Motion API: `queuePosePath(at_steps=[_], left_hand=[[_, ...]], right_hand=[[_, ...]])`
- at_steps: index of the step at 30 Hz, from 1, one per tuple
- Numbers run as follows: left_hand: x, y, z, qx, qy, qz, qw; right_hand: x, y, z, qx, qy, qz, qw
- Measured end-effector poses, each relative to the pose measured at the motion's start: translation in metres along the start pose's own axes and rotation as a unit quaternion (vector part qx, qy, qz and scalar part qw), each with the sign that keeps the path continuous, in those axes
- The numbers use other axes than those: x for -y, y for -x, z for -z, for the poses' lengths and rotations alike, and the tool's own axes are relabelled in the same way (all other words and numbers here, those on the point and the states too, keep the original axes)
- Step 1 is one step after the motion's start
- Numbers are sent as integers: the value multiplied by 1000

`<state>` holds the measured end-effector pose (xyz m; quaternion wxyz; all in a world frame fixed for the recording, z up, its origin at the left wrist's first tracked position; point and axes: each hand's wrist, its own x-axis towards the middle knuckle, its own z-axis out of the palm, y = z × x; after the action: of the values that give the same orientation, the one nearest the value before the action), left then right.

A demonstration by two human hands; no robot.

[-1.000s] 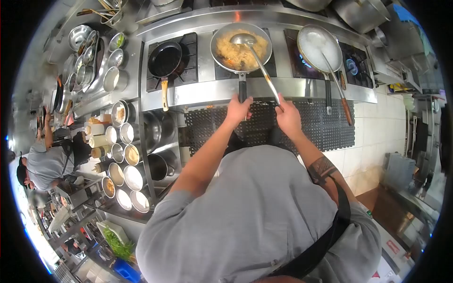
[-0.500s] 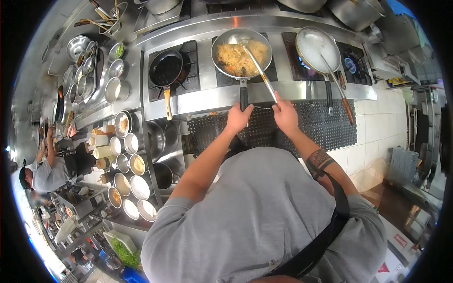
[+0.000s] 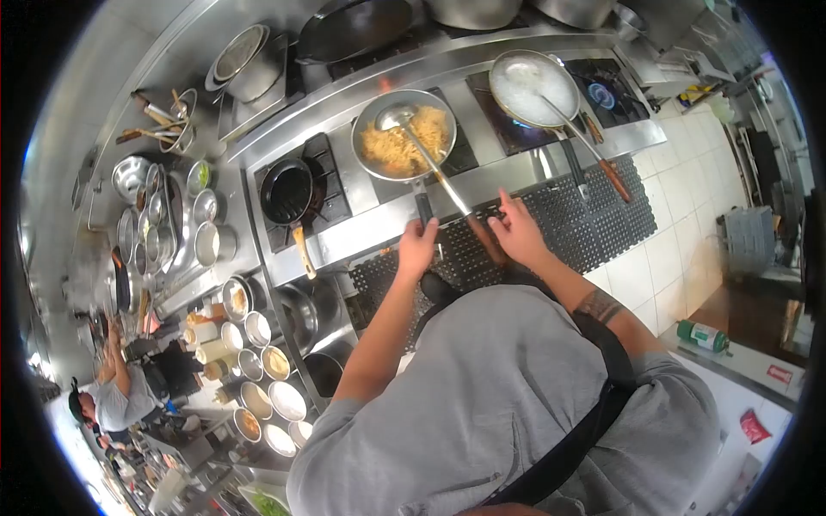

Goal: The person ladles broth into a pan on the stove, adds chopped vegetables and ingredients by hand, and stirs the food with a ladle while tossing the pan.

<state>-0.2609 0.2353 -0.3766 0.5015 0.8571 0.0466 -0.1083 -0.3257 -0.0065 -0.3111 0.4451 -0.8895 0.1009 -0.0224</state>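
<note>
A light-metal frying pan [image 3: 367, 165] with a black handle [image 3: 424, 205] sits on the stove, holding browned rice or noodles [image 3: 416, 148] that I cannot tell apart. My left hand [image 3: 417, 247] is closed around the end of that handle. Across the pan lies a ladle [image 3: 443, 178], its bowl in the food and its wooden handle sticking out toward me. Just right of the ladle handle is my right hand [image 3: 520, 229], fingers apart and holding nothing.
To the right, a pan of white foamy liquid [image 3: 516, 93] stands over a flame with a ladle in it. Another burner [image 3: 601, 95] burns blue. At left are a black frying pan [image 3: 286, 191] and several metal bowls [image 3: 276, 363]. Another person [image 3: 107, 391] works far left.
My right hand has let go of the ladle, which now rests in the pan. My left hand stays on the pan handle. The camera view has turned and shifted.
</note>
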Motion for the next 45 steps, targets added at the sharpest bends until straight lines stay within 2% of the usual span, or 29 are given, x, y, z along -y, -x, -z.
queuePosePath(at_steps=[1, 2, 3, 5, 6, 7, 8, 9, 10, 11, 13, 14, 16, 19, 21, 23, 25, 28, 31, 32, 33, 35, 36, 37, 39, 40, 42, 43, 45], left_hand=[[-31, 12, 15, 3, 46, 67, 997], [-23, 8, 15, -36, 24, 76, 996], [-8, 3, 12, -101, 12, 24, 995], [-39, 11, 18, -183, 40, -97, 977], [-66, 21, 17, -184, 41, -95, 978], [-98, 35, 15, -168, 46, -157, 972], [-123, 48, 8, -153, 50, -217, 963], [-139, 59, -5, -116, 36, -260, 958], [-155, 69, -21, -53, 47, -288, 955], [-167, 78, -41, 12, 58, -314, 947], [-184, 94, -94, 140, 84, -212, 964], [-183, 96, -124, 181, 70, -173, 966], [-164, 96, -185, 256, 31, -93, 962], [-154, 95, -242, 339, -45, -52, 938], [-143, 89, -269, 336, -59, -38, 939], [-115, 78, -293, 297, -82, 46, 950], [-85, 64, -313, 227, -48, 49, 972], [-41, 34, -340, 149, -93, 98, 980], [-16, 13, -355, 94, -124, 122, 980], [-6, 6, -361, 68, -139, 120, 981], [8, -2, -367, 62, -133, 134, 980], [25, -18, -375, 55, -109, 173, 977], [31, -26, -377, 55, -92, 198, 974], [45, -35, -384, 50, -76, 200, 976], [73, -55, -404, -46, 49, 327, 942], [62, -61, -402, -47, 57, 330, 941], [41, -69, -390, -132, 45, 279, 950], [33, -72, -384, -130, 52, 282, 949], [22, -79, -373, -85, 108, 220, 966]], right_hand=[[-7, 9, 15, -7, 1, -5, 1000], [-18, 20, 33, 4, 26, -26, 999], [-31, 31, 51, 16, 52, -47, 997], [-109, 57, 65, 27, 64, -45, 997], [-135, 64, 80, 88, 0, -176, 980], [-160, 69, 95, 148, -65, -302, 940], [-185, 76, 110, 152, -64, -300, 940], [-211, 80, 125, 83, -213, -391, 892], [-231, 77, 141, 12, -353, -468, 810], [-253, 69, 157, 19, -352, -467, 811], [-286, 47, 191, -86, -550, -381, 738], [-302, 33, 206, -83, -550, -385, 736], [-312, -2, 232, -90, -527, -343, 772], [-298, -37, 269, -33, -460, -376, 804], [-288, -50, 283, 19, -460, -368, 807], [-267, -67, 289, 82, -454, -359, 811], [-236, -73, 293, 158, -477, -348, 792], [-179, -82, 296, 217, -488, -322, 782], [-187, -104, 294, 276, -375, -327, 823], [-182, -107, 297, 239, -291, -333, 864], [-170, -109, 310, 243, -275, -333, 869], [-150, -109, 335, 237, -46, -263, 934], [-148, -106, 344, 209, 8, -224, 952], [-152, -105, 353, 212, 23, -217, 953], [-169, -104, 367, 154, 204, -83, 963], [-172, -104, 371, 156, 212, -79, 961], [-177, -103, 377, 75, 246, -51, 965], [-181, -104, 381, 77, 253, -50, 963], [-182, -110, 382, 5, 314, 32, 949]])
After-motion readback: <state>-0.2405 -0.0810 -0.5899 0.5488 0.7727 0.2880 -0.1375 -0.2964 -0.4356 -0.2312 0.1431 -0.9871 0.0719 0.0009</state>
